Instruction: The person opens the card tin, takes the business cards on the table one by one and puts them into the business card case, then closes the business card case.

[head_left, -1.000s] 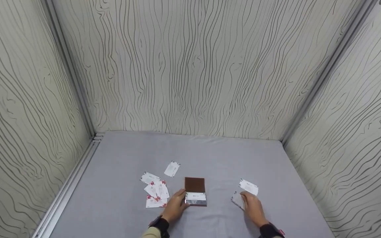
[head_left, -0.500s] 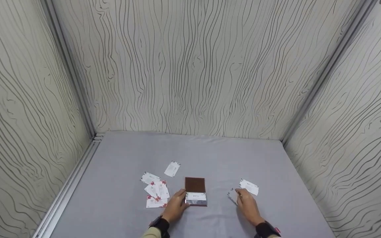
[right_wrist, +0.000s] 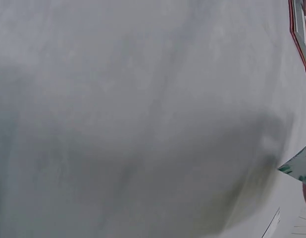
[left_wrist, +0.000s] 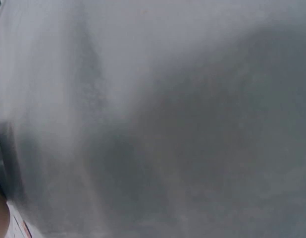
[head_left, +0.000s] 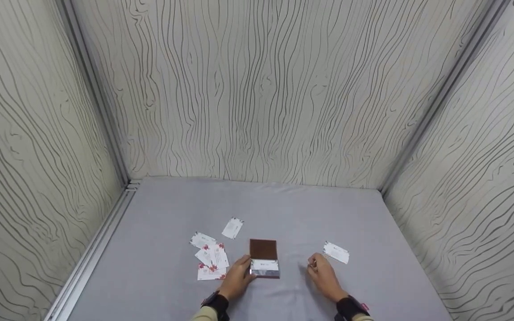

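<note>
A brown business card holder (head_left: 263, 248) lies unfolded on the grey cloth, a white card (head_left: 264, 265) in its lower half above a silvery strip. My left hand (head_left: 236, 278) grips its left edge, fingers at the upper part and thumb near the lower corner. To the right, my right hand (head_left: 324, 276) pinches a business card (right_wrist: 299, 164); its corner with green leaves shows at the right edge of the right wrist view. In the head view the fingers mostly hide this card. Another white card (head_left: 336, 252) lies just beyond the right hand.
Left of the holder, several overlapping cards (head_left: 212, 271) with red flowers lie with a leaf-patterned card (head_left: 202, 240). A single card (head_left: 232, 228) lies farther back. Wood-patterned walls (head_left: 257, 89) enclose the cloth-covered table (head_left: 310, 209) at the back and sides.
My right hand has moved left toward the holder, bringing the pinched card away from the one lying at the right and turning it nearly edge-on. My left hand has stayed at the holder.
</note>
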The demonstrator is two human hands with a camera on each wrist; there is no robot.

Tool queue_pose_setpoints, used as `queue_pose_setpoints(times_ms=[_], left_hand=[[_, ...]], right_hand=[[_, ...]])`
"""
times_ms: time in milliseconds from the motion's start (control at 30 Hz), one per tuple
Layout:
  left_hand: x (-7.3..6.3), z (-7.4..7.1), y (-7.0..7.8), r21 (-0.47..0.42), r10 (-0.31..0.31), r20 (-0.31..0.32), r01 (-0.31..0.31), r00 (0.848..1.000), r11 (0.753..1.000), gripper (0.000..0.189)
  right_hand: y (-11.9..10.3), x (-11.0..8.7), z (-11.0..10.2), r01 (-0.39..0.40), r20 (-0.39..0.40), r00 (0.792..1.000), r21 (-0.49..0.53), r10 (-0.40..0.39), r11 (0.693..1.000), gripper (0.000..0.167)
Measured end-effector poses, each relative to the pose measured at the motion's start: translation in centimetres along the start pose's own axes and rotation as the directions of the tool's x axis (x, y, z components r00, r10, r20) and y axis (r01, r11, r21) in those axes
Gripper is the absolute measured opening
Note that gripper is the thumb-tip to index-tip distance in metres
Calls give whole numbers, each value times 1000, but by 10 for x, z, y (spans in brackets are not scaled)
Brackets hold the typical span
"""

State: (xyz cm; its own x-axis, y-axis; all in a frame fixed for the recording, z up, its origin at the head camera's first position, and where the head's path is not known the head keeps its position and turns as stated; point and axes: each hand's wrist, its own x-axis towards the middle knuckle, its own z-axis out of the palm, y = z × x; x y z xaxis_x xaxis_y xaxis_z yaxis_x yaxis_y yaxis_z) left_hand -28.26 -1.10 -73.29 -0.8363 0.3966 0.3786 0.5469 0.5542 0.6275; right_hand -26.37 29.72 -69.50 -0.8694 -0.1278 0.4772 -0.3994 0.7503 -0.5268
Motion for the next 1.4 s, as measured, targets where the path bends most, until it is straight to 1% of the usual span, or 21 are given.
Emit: queue_pose_setpoints(times_ms=[67, 133, 233, 333, 467, 567, 733, 900, 1067, 1167, 1267, 1300, 1400], left_hand=[[0, 0, 0, 5, 6, 2, -6, 1000, 1000, 49], [0, 0, 0, 11, 19, -1, -19, 1000, 1000, 48], [0, 0, -2, 26, 42, -13, -41, 999, 999, 47], [0, 1, -3, 35, 55, -25, -55, 998, 998, 47], [0, 0, -3, 31, 70, -37, -69, 997, 997, 46], [1, 0, -3, 31, 80, -43, -79, 996, 996, 47], [0, 0, -3, 36, 66, -33, -65, 997, 997, 47], [-1, 0, -2, 19, 34, -10, -34, 999, 999, 48], [0, -1, -1, 19, 28, -6, -28, 1000, 999, 48], [0, -2, 1, 21, 31, -10, -31, 999, 999, 47], [0, -2, 1, 36, 39, -14, -38, 999, 999, 47], [0, -3, 1, 38, 42, -16, -41, 999, 998, 47], [0, -3, 2, 37, 46, -14, -45, 999, 998, 48]], right_hand=[[-2, 0, 1, -23, 60, 998, 18, 22, 1000, 25], [-4, 0, 3, -12, 88, 996, 28, 10, 1000, 24], [-7, 1, 7, 22, 75, 997, 38, -25, 999, 24], [-11, 2, 10, 32, 47, 998, 44, -34, 998, 26], [-14, 3, 14, 60, 15, 998, 12, -60, 998, 34], [-15, 4, 18, 86, 15, 996, -18, -85, 996, 41], [-16, 4, 25, 111, 17, 994, -34, -111, 993, 47], [-17, 4, 31, 103, 10, 995, -34, -103, 994, 51], [-20, 7, 33, 66, 57, 996, -35, -64, 997, 56], [-23, 9, 33, 68, 114, 992, -70, -59, 995, 61], [-27, 10, 31, 80, 157, 985, -83, -67, 993, 63], [-28, 10, 31, 76, 170, 984, -75, -62, 994, 64], [-31, 11, 32, 71, 175, 983, -44, -62, 997, 66]])
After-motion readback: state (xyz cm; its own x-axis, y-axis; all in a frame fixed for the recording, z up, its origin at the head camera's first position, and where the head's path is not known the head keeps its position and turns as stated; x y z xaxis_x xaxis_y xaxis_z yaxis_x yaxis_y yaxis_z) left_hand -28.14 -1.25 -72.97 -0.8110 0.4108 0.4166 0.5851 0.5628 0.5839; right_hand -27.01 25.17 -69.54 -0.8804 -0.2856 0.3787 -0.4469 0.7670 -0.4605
